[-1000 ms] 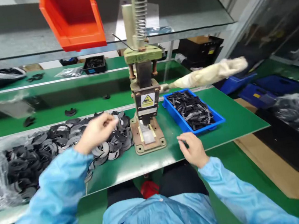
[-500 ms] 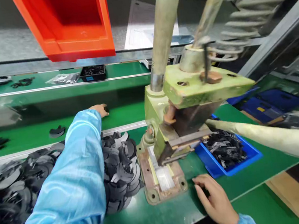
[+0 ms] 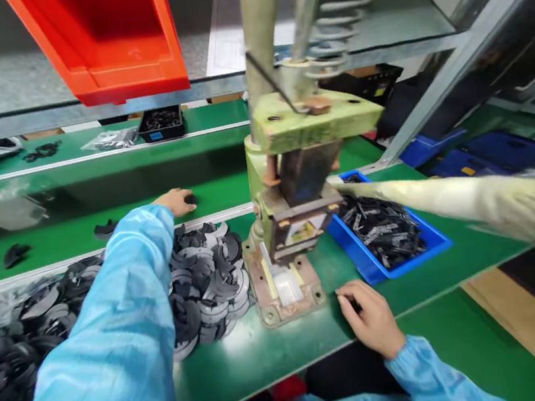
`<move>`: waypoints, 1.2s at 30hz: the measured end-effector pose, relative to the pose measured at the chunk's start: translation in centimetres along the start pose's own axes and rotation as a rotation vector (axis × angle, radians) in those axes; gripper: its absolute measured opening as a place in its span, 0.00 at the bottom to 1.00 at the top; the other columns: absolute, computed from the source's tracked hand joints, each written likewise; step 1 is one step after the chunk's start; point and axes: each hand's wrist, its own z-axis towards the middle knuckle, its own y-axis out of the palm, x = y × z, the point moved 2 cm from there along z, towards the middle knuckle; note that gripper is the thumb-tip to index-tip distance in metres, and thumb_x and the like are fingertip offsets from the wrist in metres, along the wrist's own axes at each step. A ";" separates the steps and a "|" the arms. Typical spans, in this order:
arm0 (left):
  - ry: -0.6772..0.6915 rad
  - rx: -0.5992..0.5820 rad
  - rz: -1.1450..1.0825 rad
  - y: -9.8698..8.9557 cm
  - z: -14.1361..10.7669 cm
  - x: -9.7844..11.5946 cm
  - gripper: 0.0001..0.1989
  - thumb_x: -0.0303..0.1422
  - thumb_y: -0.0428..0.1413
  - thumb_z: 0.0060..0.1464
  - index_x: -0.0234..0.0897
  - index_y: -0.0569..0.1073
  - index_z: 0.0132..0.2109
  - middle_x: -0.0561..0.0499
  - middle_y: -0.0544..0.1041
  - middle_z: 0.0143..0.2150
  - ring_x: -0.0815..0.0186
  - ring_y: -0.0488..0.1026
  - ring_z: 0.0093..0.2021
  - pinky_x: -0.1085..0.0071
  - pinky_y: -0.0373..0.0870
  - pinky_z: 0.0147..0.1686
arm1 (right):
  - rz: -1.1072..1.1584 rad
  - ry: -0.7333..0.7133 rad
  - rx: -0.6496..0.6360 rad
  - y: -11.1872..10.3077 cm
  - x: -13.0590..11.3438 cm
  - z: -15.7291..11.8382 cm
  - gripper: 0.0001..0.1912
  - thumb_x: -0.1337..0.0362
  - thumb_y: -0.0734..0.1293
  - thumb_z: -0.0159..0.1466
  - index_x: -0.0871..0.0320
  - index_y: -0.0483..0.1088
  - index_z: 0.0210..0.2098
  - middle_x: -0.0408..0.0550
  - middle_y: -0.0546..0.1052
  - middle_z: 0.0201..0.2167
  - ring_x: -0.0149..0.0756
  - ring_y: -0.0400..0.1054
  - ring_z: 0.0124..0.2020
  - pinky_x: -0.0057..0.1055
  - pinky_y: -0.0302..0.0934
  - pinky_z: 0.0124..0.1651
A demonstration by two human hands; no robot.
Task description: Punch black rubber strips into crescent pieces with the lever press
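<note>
My left hand reaches over the green ledge behind the bench, its fingers closed on a dark piece; only a bit of it shows. Below that arm lies a heap of curved black and grey plastic pieces. My right hand rests on the green bench with curled fingers; whether the dark spot between thumb and fingers is a part or shadow is unclear. Between the hands stands a pale green hand press, its head raised above a metal fixture on the base plate.
A blue bin of small black parts stands right of the press, under its long lever. An orange-red bin hangs over the shelf edge. Further back are a black tray and a plastic bag. Loose curved pieces lie on the ledge.
The camera view has shifted, so the press sits further left and more of my lap shows. Both hands keep nearly the same places and poses.
</note>
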 end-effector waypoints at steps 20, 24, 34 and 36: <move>0.209 0.141 -0.787 18.7 -41.1 13.8 0.25 0.56 0.56 0.68 0.43 0.83 0.36 0.46 0.85 0.42 0.56 0.83 0.43 0.65 0.81 0.44 | -0.171 0.389 0.264 -13.0 6.6 4.0 0.13 0.57 0.63 0.74 0.56 0.76 0.48 0.52 0.81 0.44 0.39 0.72 0.43 0.39 0.70 0.53; 0.233 0.135 -0.805 19.0 -40.6 13.9 0.24 0.56 0.57 0.68 0.42 0.82 0.36 0.47 0.85 0.45 0.57 0.82 0.46 0.65 0.79 0.48 | -0.269 0.452 0.120 -14.0 9.3 6.6 0.12 0.66 0.71 0.66 0.54 0.80 0.49 0.52 0.82 0.47 0.44 0.73 0.49 0.46 0.68 0.63; 0.217 0.165 -0.826 18.9 -40.9 14.8 0.23 0.54 0.57 0.69 0.42 0.79 0.33 0.47 0.83 0.42 0.58 0.79 0.43 0.64 0.76 0.48 | -0.280 0.470 0.085 -14.6 8.7 7.9 0.09 0.66 0.70 0.65 0.55 0.81 0.45 0.52 0.83 0.44 0.45 0.74 0.48 0.47 0.68 0.61; 0.217 0.153 -0.841 18.8 -40.8 14.8 0.23 0.53 0.58 0.70 0.41 0.79 0.34 0.47 0.83 0.42 0.59 0.79 0.43 0.65 0.75 0.47 | -0.244 0.462 0.144 -15.5 7.8 8.0 0.11 0.64 0.68 0.68 0.57 0.80 0.48 0.54 0.84 0.46 0.45 0.75 0.48 0.47 0.69 0.61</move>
